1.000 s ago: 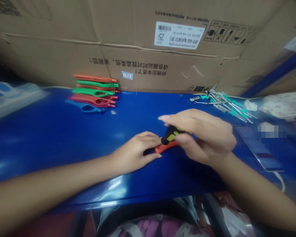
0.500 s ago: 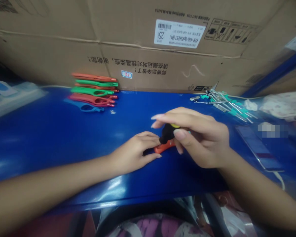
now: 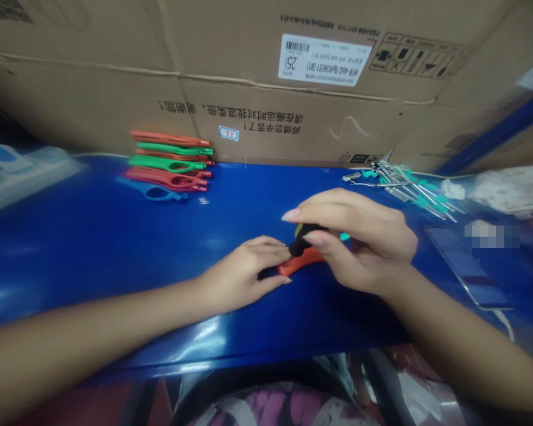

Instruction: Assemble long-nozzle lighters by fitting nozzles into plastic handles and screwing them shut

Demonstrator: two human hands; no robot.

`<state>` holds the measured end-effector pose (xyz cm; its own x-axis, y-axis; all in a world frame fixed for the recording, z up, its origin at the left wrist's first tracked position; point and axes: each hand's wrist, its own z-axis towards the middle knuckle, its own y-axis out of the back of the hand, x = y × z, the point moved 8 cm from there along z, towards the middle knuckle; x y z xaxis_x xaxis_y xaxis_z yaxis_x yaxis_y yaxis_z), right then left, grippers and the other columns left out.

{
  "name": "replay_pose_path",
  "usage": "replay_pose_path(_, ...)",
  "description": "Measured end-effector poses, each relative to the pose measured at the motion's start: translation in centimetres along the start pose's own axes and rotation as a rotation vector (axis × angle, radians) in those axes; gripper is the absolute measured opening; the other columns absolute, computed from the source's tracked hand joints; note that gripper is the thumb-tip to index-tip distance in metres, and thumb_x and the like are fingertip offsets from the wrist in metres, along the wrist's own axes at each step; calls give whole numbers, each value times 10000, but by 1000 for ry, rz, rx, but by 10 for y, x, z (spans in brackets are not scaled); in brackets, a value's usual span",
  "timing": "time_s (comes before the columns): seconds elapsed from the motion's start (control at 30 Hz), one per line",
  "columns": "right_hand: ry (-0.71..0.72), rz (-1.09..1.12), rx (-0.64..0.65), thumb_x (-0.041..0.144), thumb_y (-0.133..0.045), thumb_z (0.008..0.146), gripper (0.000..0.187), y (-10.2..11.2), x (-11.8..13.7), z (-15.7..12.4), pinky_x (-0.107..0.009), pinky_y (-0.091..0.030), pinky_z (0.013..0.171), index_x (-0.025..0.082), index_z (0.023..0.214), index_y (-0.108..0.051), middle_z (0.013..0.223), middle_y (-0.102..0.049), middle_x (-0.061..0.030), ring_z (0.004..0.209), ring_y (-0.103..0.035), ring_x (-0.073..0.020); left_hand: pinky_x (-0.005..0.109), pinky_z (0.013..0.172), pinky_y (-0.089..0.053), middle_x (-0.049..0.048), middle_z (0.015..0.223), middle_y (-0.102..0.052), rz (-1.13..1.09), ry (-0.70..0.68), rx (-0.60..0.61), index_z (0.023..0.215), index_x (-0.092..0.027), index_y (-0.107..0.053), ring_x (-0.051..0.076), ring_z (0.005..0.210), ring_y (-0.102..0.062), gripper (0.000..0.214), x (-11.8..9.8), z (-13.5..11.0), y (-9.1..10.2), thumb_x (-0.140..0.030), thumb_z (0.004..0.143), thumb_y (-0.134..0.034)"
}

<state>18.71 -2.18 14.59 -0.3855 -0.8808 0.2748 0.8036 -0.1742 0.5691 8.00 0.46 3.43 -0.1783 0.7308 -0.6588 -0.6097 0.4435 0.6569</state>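
My left hand (image 3: 249,269) rests on the blue table, thumb and fingers closed around the left end of an orange plastic casing (image 3: 302,260), shaped like a long lighter's handle. Over that casing, my right hand (image 3: 364,242) grips a short black-and-yellow screwdriver (image 3: 302,238). The screwdriver is tilted, its narrow black end down at the casing beside my left fingertips. Its tip is hidden. A bit of teal plastic (image 3: 344,236) shows behind my right thumb; the casing's right end is covered by that hand.
Orange, green, red and blue casings (image 3: 169,163) lie stacked at the back left, with small screws (image 3: 203,201) beside them. Metal rods with teal parts (image 3: 408,186) are heaped back right. A phone (image 3: 468,266) with a cable lies right. A cardboard box (image 3: 249,89) stands behind.
My right hand has turned around the screwdriver, its fingers shifting slightly right and its wrist rolling. The screwdriver's yellow part now faces left. My left hand and the casing stay put.
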Motion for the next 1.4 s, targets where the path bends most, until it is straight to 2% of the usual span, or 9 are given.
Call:
replay_pose_path(0.13,75,-223,29,258,-628,956,164,0,6,-5,-263,-557,671,212,1097,-697,841,-728,-30,756,-687,-154,396,1003,-517,73,1166,-727,7,15,8,1168,-187,-682,225,1128,-631,253,1,0,-1,-217,917,-693)
replay_pose_path(0.27,-39,88,81,162,-394,1020,346,-6,-4,-4,-316,-584,793,176,1284,-616,1100,-725,-83,955,-692,-172,375,1018,-501,70,1110,-738,9,7,18,1098,-169,-704,212,1110,-634,182,0,1,-1,-235,930,-682)
replay_pose_path(0.37,-54,149,47,182,-517,993,257,-4,-7,0,-302,-580,763,182,1200,-668,1006,-733,-64,889,-685,-166,368,1015,-503,64,1063,-745,13,-11,-3,1074,-163,-704,210,1093,-644,165,0,0,0,-226,922,-692)
replay_pose_path(0.53,44,-139,32,278,-677,931,239,2,3,-1,-277,-550,669,159,1137,-701,834,-701,-42,733,-648,-151,377,1003,-513,71,1123,-740,13,-26,-20,1138,-181,-688,214,1096,-652,223,-1,0,1,-217,918,-695)
replay_pose_path(0.63,-8,32,92,177,-446,1017,325,-3,0,-3,-303,-578,770,141,1282,-631,1023,-722,-84,897,-683,-165,368,1007,-506,75,1123,-738,12,-1,1,1108,-169,-699,215,1111,-642,197,0,1,0,-231,921,-694)
replay_pose_path(0.73,-45,198,88,119,-439,998,332,-5,-3,-2,-299,-584,807,141,1262,-639,1067,-730,-78,943,-686,-156,360,1013,-498,73,1073,-742,13,3,5,1066,-152,-703,210,1095,-644,164,0,1,0,-229,921,-693)
replay_pose_path(1.0,23,-162,179,212,-574,983,222,-5,12,0,-232,-547,713,169,1173,-681,1006,-729,-56,879,-696,-127,379,1009,-511,67,1138,-739,-18,12,7,1106,-187,-693,223,1120,-658,176,1,0,-2,-240,941,-662)
replay_pose_path(1.2,18,-256,100,385,-682,930,246,-1,12,-1,-228,-517,598,211,1104,-700,815,-665,-11,692,-627,-113,400,1003,-522,79,1148,-732,-5,60,-2,1115,-181,-689,234,1106,-662,188,3,1,-2,-243,940,-659)
replay_pose_path(1.4,-83,200,142,128,-468,992,340,-7,2,-2,-290,-583,805,151,1300,-611,1111,-718,-83,979,-680,-154,409,1023,-504,66,1105,-746,12,9,5,1062,-196,-704,228,1090,-668,133,-2,1,-1,-247,949,-657)
